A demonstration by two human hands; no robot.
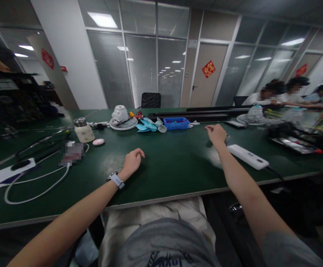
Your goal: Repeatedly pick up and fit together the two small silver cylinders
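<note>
My left hand [132, 162] is low over the near part of the green table [172, 159], a grey-banded watch on its wrist. Its fingers curl loosely inward, and no object shows in them. Farther out to the right, my right hand [216, 134] is bent at the wrist with the fingertips drawn together, pointing left; nothing shows between them. A white power strip [248, 156] lies just right of that wrist. Beyond the hands sit light-blue fan blades [148, 125], a blue bin [176, 124] with small parts inside, and a white fan body with its round grille [120, 118].
On the left stand a cream bottle [83, 130], a pink oval case [98, 142] and a white cable [58, 187]. Long black bars [189, 116] lie along the back. At right are another fan part [254, 115] and dark equipment [292, 135]; several people sit beyond.
</note>
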